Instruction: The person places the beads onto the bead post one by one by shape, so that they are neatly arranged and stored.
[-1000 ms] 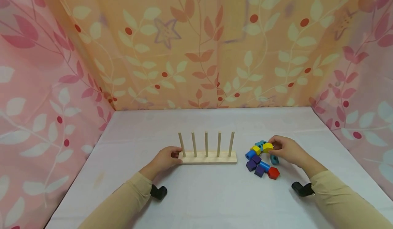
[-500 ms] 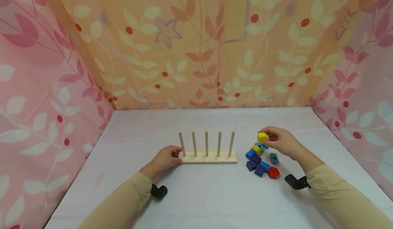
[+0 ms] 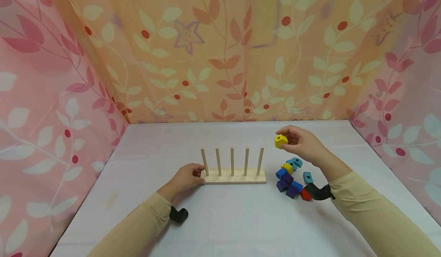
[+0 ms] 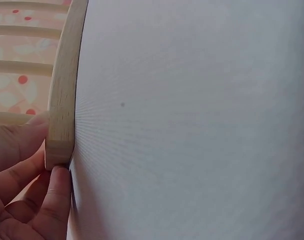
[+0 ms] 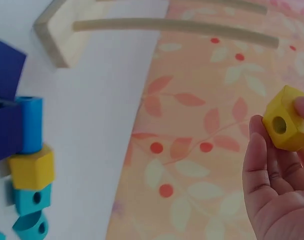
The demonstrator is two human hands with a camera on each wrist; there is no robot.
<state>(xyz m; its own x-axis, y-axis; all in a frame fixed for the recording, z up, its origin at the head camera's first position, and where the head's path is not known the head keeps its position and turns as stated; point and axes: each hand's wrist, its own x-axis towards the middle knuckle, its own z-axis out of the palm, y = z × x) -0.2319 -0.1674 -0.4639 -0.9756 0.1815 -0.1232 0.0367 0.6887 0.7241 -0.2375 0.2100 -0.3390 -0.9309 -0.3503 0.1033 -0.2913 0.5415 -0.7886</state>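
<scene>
My left hand (image 3: 186, 178) holds the left end of a pale wooden peg stand (image 3: 234, 178), whose several upright pegs are bare. Close up in the left wrist view, thumb and fingers (image 4: 57, 200) pinch the end of its base (image 4: 64, 100). Raised above the table, my right hand (image 3: 299, 144) grips a yellow bead (image 3: 281, 141). That bead's dark hole shows in the right wrist view, and it is apart from the pegs. Below the hand lies a loose cluster with another yellow bead (image 3: 287, 168), a blue bead (image 3: 281, 173) and several purple beads (image 3: 282, 185).
Teal beads (image 3: 295, 162) lie at the back of the cluster, and another teal bead (image 3: 307, 177) sits apart on its right. A red bead (image 3: 305, 195) is partly hidden by the black wrist camera (image 3: 318, 192). Patterned cloth (image 3: 220, 58) walls surround the white tabletop (image 3: 220, 218).
My right hand has lifted the yellow bead from the cluster and carried it up and to the left. The left hand and the peg stand have stayed in place.
</scene>
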